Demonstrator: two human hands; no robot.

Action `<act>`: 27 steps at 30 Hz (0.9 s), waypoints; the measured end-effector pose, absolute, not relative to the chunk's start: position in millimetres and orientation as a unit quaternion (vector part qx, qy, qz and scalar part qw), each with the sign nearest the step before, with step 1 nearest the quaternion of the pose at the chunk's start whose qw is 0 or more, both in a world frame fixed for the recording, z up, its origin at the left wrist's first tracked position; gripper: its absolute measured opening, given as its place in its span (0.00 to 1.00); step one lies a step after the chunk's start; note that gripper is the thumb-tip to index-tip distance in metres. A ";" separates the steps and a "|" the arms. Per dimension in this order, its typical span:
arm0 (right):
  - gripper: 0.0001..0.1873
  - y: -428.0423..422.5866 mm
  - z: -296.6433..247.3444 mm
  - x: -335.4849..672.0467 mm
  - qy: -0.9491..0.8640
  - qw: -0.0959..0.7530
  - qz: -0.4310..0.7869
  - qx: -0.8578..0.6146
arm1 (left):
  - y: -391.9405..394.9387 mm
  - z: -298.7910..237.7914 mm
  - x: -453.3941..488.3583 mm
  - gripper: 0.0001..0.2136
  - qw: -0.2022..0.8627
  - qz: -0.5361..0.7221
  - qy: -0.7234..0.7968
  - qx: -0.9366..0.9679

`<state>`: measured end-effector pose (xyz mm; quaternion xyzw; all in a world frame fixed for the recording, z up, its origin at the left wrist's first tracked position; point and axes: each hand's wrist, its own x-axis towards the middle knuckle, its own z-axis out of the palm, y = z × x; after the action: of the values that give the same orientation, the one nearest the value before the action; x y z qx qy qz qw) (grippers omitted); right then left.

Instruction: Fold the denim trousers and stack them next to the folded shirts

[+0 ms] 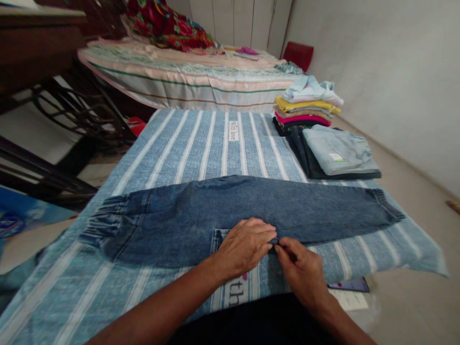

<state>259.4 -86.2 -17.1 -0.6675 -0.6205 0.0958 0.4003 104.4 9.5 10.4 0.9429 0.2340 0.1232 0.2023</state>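
A pair of blue jeans [187,211], folded lengthwise, lies across the striped cloth in front of me. Its gathered elastic waist [108,218] is at the left and its elastic cuff [388,206] at the right. My left hand [246,244] rests over a patch pocket near the middle, partly hiding it, with the near edge pinched between thumb and fingers. Close beside it, my right hand [302,268] is closed, thumb and fingertips pinching the same near edge of the jeans. The exact bit of fabric between the fingers is hidden.
The blue-and-white striped cloth [183,143] covers the surface. Folded clothes [305,108] and folded light-blue jeans [339,151] are stacked at the back right. A bed [201,86] stands behind, a dark sewing-machine table [39,52] at left. A phone-like object [354,284] lies below the near right edge.
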 end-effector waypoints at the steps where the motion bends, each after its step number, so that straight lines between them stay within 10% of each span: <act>1: 0.08 -85.8 -16.9 259.7 -0.615 0.407 0.111 -0.667 | 9.5 10.2 104.4 0.12 0.202 0.125 0.233 0.943; 27: 0.07 -86.3 -21.1 257.6 -0.624 0.414 0.120 -0.652 | 10.1 16.8 104.7 0.12 0.206 0.115 0.235 0.943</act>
<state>257.6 -86.3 -21.1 -0.6520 -0.6238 0.1203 0.4139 104.7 10.1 16.8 0.9429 0.2353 0.1152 0.2058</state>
